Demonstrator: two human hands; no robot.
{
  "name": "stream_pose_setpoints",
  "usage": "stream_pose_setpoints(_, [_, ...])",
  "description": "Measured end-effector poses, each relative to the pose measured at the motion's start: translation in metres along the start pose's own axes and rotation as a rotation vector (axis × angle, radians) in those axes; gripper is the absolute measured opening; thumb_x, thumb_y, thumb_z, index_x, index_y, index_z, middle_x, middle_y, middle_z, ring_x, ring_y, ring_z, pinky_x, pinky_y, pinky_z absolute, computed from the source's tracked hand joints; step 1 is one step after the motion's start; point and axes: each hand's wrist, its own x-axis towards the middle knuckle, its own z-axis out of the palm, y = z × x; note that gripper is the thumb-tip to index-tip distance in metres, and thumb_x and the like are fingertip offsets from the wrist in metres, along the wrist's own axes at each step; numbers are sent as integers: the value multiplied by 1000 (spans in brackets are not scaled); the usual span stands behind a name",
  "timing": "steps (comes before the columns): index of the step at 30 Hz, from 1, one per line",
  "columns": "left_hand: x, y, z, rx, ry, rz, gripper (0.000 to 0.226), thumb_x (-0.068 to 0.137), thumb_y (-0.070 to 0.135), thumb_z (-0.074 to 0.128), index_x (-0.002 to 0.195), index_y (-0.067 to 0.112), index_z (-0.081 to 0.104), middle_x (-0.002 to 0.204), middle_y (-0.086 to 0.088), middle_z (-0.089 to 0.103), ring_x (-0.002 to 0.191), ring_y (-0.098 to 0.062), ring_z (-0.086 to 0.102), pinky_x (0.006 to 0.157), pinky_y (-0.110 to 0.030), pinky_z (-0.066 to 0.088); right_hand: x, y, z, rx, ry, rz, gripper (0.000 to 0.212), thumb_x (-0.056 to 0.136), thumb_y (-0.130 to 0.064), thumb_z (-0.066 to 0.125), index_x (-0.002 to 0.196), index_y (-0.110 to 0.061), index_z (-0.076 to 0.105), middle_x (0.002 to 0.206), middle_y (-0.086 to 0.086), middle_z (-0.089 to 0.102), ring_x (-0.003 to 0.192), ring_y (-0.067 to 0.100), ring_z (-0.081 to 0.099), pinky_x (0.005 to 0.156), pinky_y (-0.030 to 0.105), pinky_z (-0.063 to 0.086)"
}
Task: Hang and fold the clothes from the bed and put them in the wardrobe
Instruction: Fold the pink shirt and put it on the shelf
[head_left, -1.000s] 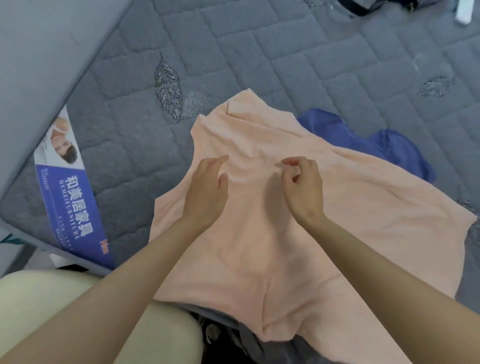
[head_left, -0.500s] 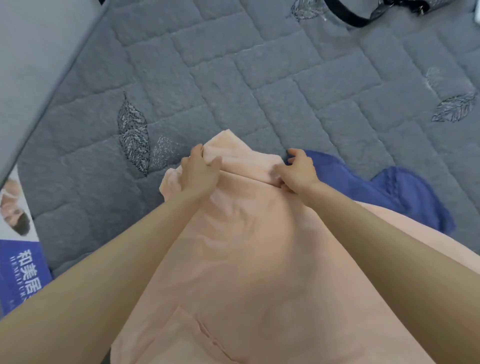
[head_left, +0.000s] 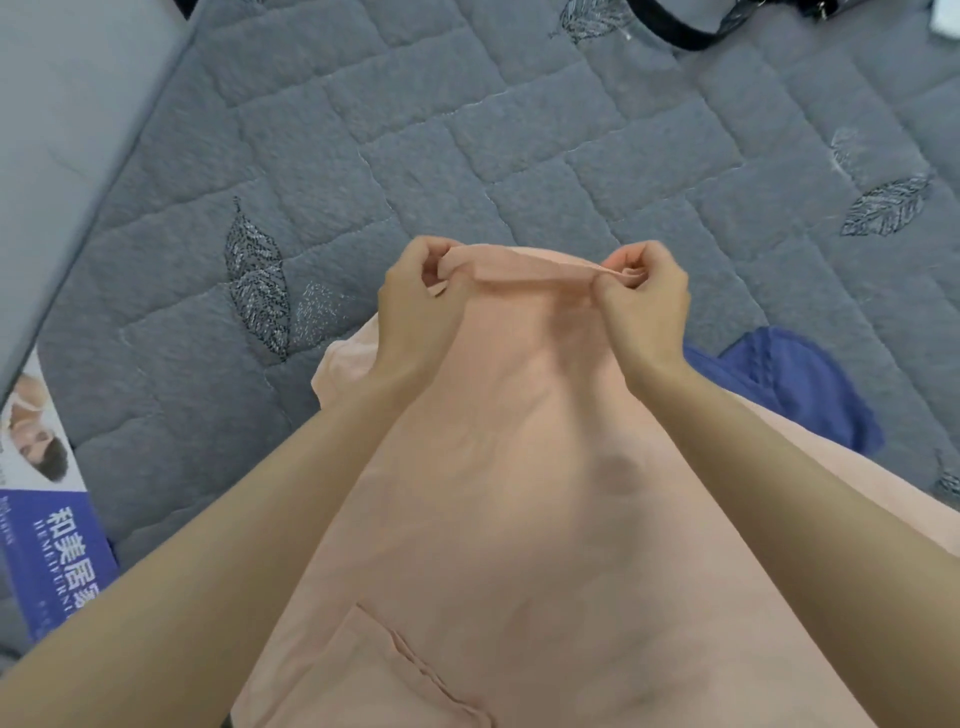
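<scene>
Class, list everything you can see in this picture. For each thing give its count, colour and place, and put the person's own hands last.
peach-pink soft fabric garment: one, peach-pink, centre, top edge held up over the bed.
dark blue fabric garment: one, blue, right, partly hidden behind the peach-pink garment.
grey quilted bed cover with stitched leaves: one, grey, fills the background.
blue-and-white printed label: one, blue and white, left edge of the bed.
black strap: one, black, top right.
left hand: one, pinches the garment's top edge, left end.
right hand: one, pinches the same edge, right end.
</scene>
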Motion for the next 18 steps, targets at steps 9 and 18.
stream_pose_setpoints(9, [-125, -70, -40, 437, -267, 28, 5, 83, 21, 66, 87, 22, 62, 80, 14, 58, 82, -10, 53, 80, -33, 46, -112, 61, -19, -505, -176, -12, 18, 71, -10, 52, 70, -28, 50, 85, -5, 57, 92, 24, 44, 77, 37, 32])
stream_pose_setpoints(18, [-132, -81, -55, 422, -152, 21, 35, 86, 42, 48, 69, 24, 73, 90, 11, 50, 93, -12, 46, 88, -32, 39, -124, 64, -22, -676, -375, -493, 27, 80, -19, 61, 107, -21, 64, 113, 4, 52, 103, 26, 43, 83, 38, 41])
